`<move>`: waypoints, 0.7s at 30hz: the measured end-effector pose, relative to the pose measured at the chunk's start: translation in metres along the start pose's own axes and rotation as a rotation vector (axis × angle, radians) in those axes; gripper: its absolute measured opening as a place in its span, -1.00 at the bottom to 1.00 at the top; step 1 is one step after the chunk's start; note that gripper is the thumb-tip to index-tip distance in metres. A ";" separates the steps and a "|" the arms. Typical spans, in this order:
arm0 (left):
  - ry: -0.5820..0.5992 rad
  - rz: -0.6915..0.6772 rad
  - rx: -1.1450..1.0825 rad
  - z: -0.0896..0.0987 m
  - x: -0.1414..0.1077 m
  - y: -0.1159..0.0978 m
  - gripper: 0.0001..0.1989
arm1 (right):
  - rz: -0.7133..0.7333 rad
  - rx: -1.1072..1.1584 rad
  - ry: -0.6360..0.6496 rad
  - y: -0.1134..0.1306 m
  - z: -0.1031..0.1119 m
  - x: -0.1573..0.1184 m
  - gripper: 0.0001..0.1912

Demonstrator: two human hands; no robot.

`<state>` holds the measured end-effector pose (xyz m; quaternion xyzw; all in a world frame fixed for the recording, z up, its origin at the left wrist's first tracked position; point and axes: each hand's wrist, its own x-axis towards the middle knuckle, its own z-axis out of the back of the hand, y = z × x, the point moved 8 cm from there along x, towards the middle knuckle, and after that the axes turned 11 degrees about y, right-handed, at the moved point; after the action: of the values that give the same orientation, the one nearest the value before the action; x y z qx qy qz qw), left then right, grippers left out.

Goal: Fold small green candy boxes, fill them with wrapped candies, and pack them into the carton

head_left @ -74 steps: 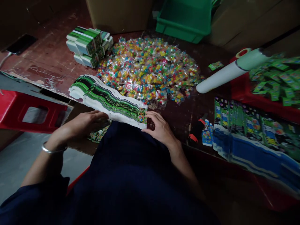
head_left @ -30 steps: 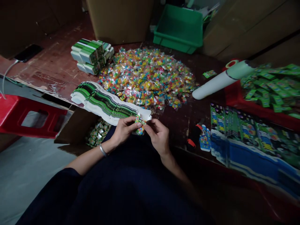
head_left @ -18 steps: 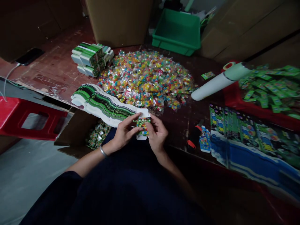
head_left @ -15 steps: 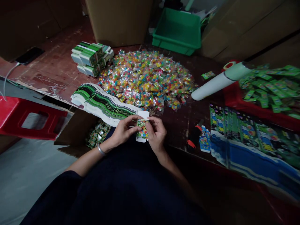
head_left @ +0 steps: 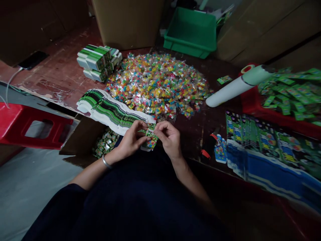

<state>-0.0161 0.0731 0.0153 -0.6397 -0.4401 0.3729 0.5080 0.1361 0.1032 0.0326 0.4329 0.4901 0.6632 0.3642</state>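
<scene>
A small printed candy box (head_left: 151, 143), green with colourful pictures, is at the table's front edge. My left hand (head_left: 131, 140) grips its left side between thumb and fingers. At the box's upper right, my right hand (head_left: 171, 139) has thumb and forefinger pinched on the top flap, which shows its printed side. Just beyond, a fanned row of flat green-and-white boxes (head_left: 110, 110) reaches left. Behind it lies a big heap of clear bags of coloured candy (head_left: 160, 83). Under the table edge on the left, a cardboard carton (head_left: 77, 142) contains many small finished-looking boxes (head_left: 106, 142).
Strapped box bundles (head_left: 94, 62) sit back left, a green tray (head_left: 189, 47) behind. To the right are a white-and-green roll (head_left: 238, 87), a cutter (head_left: 209, 145), a blue flat box (head_left: 220, 149), printed sheets (head_left: 271, 144) and a red bin (head_left: 250, 107) of green packets. A red stool (head_left: 32, 124) stands left.
The box's white top flap has been folded down, so its printed side shows. The box has tilted, and my right thumb has moved from its front up to the flap.
</scene>
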 end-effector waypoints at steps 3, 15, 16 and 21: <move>0.004 -0.007 0.062 0.002 -0.002 -0.002 -0.61 | -0.117 0.019 0.052 -0.007 0.005 0.006 -0.74; 0.058 -0.002 0.066 -0.001 -0.005 -0.005 -0.68 | 0.072 -0.163 0.103 0.011 0.003 -0.001 -0.85; 0.058 0.000 0.045 0.000 -0.005 -0.004 -0.71 | 0.091 -0.179 0.124 0.012 0.002 -0.004 -0.84; 0.015 0.061 -0.036 0.010 -0.006 0.005 -0.64 | 0.092 -0.266 0.204 0.000 0.010 0.010 -0.75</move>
<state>-0.0266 0.0699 0.0083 -0.6645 -0.4231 0.3753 0.4884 0.1418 0.1161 0.0367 0.3333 0.4119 0.7787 0.3359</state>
